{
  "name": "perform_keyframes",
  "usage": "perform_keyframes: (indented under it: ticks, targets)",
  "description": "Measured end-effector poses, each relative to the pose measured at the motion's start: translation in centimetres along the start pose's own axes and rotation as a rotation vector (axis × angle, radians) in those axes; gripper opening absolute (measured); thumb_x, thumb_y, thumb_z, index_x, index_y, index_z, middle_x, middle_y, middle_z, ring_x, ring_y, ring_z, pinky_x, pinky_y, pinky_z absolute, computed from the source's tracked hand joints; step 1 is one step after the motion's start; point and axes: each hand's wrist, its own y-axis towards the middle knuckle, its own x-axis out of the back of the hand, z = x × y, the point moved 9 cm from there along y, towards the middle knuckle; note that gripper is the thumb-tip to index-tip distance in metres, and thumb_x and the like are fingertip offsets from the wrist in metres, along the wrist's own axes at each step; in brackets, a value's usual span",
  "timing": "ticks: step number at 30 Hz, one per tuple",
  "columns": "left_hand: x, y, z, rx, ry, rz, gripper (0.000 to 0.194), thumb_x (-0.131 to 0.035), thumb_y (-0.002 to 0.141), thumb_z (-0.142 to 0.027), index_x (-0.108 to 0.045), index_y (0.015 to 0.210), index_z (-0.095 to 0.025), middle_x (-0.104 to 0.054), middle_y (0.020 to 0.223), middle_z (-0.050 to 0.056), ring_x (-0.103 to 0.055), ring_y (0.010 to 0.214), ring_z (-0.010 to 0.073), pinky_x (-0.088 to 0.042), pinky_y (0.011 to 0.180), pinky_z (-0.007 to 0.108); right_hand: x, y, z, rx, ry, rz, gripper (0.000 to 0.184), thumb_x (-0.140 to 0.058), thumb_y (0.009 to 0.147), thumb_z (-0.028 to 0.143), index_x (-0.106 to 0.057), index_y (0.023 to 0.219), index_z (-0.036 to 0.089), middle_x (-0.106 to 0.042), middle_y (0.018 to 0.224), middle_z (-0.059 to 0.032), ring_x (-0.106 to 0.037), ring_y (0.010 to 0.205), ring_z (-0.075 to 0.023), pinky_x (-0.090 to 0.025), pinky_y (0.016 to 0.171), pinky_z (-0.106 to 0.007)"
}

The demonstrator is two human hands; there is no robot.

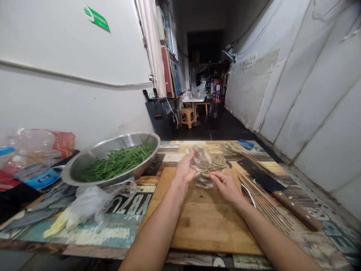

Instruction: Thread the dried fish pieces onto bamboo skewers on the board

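My left hand [185,165] is closed on a thin, floppy greyish-brown slice [199,157], its thumb up along the near side. In my right hand [224,183] the fingers pinch a thin bamboo skewer [208,175], whose far part meets the slice. I cannot tell how far the skewer runs through it. More slices of the same kind [216,162] lie heaped just behind, at the far edge of the wooden cutting board [208,229]. Both hands are above that far edge.
Loose bamboo skewers [265,203] fan out to the right, with a cleaver [262,175] beside them. Loaded skewers [234,148] lie behind, near a blue object [245,144]. On the left are a steel basin [69,175] of cut green stalks [121,162] and a plastic bag [90,205].
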Motion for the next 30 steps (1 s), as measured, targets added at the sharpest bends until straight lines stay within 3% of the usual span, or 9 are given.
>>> perform_keyframes:
  ticks: [3, 15, 19, 23, 26, 30]
  targets:
    - [0.2, 0.0, 0.4, -0.008, 0.053, -0.021, 0.019, -0.072, 0.07, -0.018, -0.062, 0.084, -0.011, -0.07, 0.075, 0.006, -0.068, 0.077, 0.0194, -0.052, 0.083, 0.034, 0.3, -0.3, 0.4, 0.096, -0.128, -0.068, 0.03, -0.049, 0.083, 0.039, -0.066, 0.079, 0.015, -0.051, 0.056, 0.0007, -0.042, 0.05, -0.0105, -0.031, 0.047, -0.021]
    - [0.0, -0.2, 0.8, 0.015, 0.159, -0.031, 0.019, -0.072, 0.071, -0.021, -0.062, 0.084, -0.012, -0.069, 0.075, 0.005, -0.068, 0.079, 0.0197, -0.051, 0.083, 0.035, 0.1, -0.5, 0.3, 0.061, -0.135, -0.118, 0.025, -0.048, 0.08, 0.035, -0.063, 0.072, 0.017, -0.059, 0.063, -0.0022, -0.05, 0.058, -0.0148, -0.036, 0.054, -0.024]
    - [0.1, -0.2, 0.9, 0.031, 0.166, -0.036, 0.019, -0.072, 0.071, -0.023, -0.061, 0.083, -0.013, -0.069, 0.075, 0.005, -0.067, 0.081, 0.0201, -0.051, 0.083, 0.035, -0.2, -0.5, -0.1, -0.02, -0.039, -0.078, 0.026, -0.051, 0.078, 0.04, -0.062, 0.071, 0.017, -0.048, 0.053, 0.0021, -0.04, 0.049, -0.0109, -0.029, 0.047, -0.022]
    - [0.2, -0.1, 1.1, 0.047, 0.16, -0.033, 0.015, -0.068, 0.074, -0.022, -0.062, 0.084, -0.012, -0.069, 0.075, 0.006, -0.067, 0.083, 0.0208, -0.051, 0.083, 0.035, -1.2, -0.9, -1.1, -0.236, 0.212, 0.02, 0.029, -0.054, 0.075, 0.046, -0.058, 0.076, 0.018, -0.035, 0.045, 0.0086, -0.025, 0.038, -0.0061, -0.018, 0.038, -0.02]
    - [0.8, 0.1, 1.4, 0.07, 0.147, -0.101, 0.008, -0.063, 0.078, -0.017, -0.061, 0.081, -0.011, -0.068, 0.072, 0.006, -0.067, 0.077, 0.0192, -0.052, 0.08, 0.034, -2.0, -1.1, -1.1, -0.353, 0.267, 0.117, 0.029, -0.055, 0.075, 0.046, -0.056, 0.079, 0.017, -0.035, 0.045, 0.0106, -0.02, 0.033, -0.0041, -0.013, 0.034, -0.018]
    - [3.0, -0.7, 0.4, 0.008, 0.224, -0.271, 0.004, -0.061, 0.076, -0.014, -0.059, 0.077, -0.011, -0.067, 0.07, 0.006, -0.066, 0.073, 0.0183, -0.052, 0.079, 0.036, -1.8, -0.4, -0.4, -0.297, 0.116, 0.145, 0.023, -0.051, 0.077, 0.036, -0.058, 0.074, 0.015, -0.04, 0.043, 0.0091, -0.026, 0.032, -0.0037, -0.016, 0.033, -0.016]
